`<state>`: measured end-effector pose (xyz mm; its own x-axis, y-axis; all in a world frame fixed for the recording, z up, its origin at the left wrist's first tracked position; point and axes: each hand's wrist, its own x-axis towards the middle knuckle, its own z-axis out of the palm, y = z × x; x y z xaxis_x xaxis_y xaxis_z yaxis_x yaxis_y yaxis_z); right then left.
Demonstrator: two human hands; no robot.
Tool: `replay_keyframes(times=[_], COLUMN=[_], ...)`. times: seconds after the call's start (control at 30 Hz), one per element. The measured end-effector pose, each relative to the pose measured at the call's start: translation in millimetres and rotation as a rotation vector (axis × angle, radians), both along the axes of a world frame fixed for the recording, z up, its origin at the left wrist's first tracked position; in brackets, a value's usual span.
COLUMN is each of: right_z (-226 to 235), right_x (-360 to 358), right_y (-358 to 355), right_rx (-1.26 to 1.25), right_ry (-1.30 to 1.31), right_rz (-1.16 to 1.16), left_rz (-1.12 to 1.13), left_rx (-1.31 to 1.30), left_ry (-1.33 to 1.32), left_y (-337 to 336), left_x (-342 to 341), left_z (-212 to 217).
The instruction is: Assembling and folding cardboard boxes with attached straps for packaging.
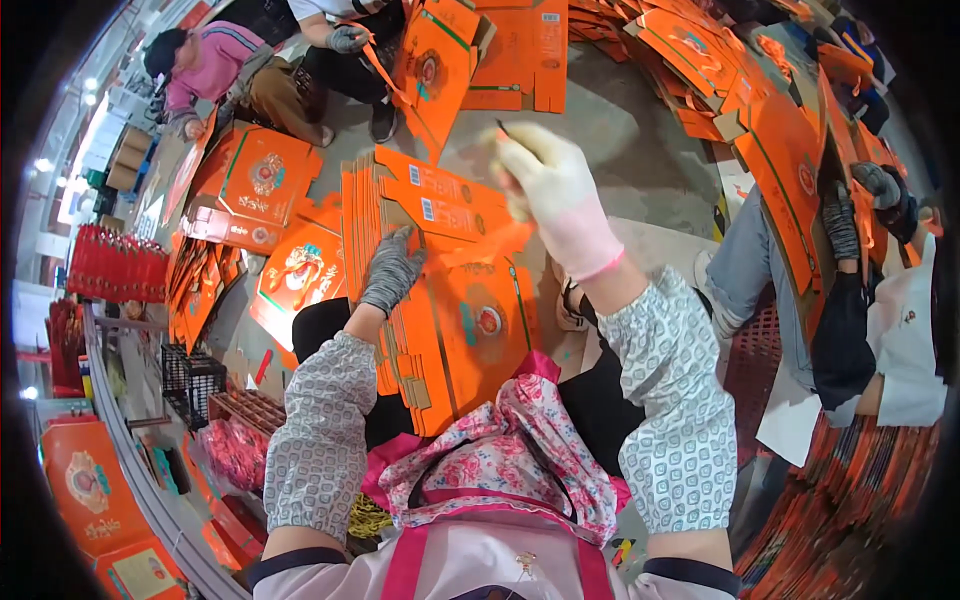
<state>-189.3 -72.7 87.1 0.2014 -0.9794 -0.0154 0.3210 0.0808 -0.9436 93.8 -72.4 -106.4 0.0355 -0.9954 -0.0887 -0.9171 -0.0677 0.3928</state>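
Flattened orange cardboard boxes (450, 345) stand in a thick, tilted stack across my lap, with brown edges at the left. My left hand (393, 268), in a grey striped glove, is closed on the stack's upper left part. Above its right side, my right hand (555, 190), in a white and pink glove, is raised with curled fingers. An orange strip (490, 246), smeared by motion, trails from it toward the stack. A small dark-tipped end (501, 130) pokes out above its fingers; what it belongs to cannot be made out.
Co-workers sit ahead at the left (225, 65) and at the right (860, 270), with orange boxes about them. More flattened boxes (690, 50) lie in a heap at the far right. Black crates (190, 375) and red bundles (118, 265) stand at the left.
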Motion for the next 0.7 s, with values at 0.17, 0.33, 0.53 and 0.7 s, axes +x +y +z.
replay_keyframes(times=[0.17,0.33,0.53,0.7], right_z=[-93.0,-104.9,-117.1,-123.4], right_x=[-48.9,-86.9,-89.2,-71.4], right_y=[7.8,12.1,18.7,23.8], right_rx=[0.223,0.27,0.291,0.239], right_ry=[-0.007,-0.121,-0.04,0.175], right_rz=[-0.301,-0.448,-0.376,-0.302], left_rz=[0.034,0.249,-0.068,-0.09], left_rx=[-0.273,0.017,-0.075,-0.064], left_ry=[0.074,0.789,-0.564,-0.509], left_y=[-1.1,55.0,153.4,175.2], left_x=[5.4,19.1,-31.4,-33.9], left_z=[25.3,49.6,68.3,41.5])
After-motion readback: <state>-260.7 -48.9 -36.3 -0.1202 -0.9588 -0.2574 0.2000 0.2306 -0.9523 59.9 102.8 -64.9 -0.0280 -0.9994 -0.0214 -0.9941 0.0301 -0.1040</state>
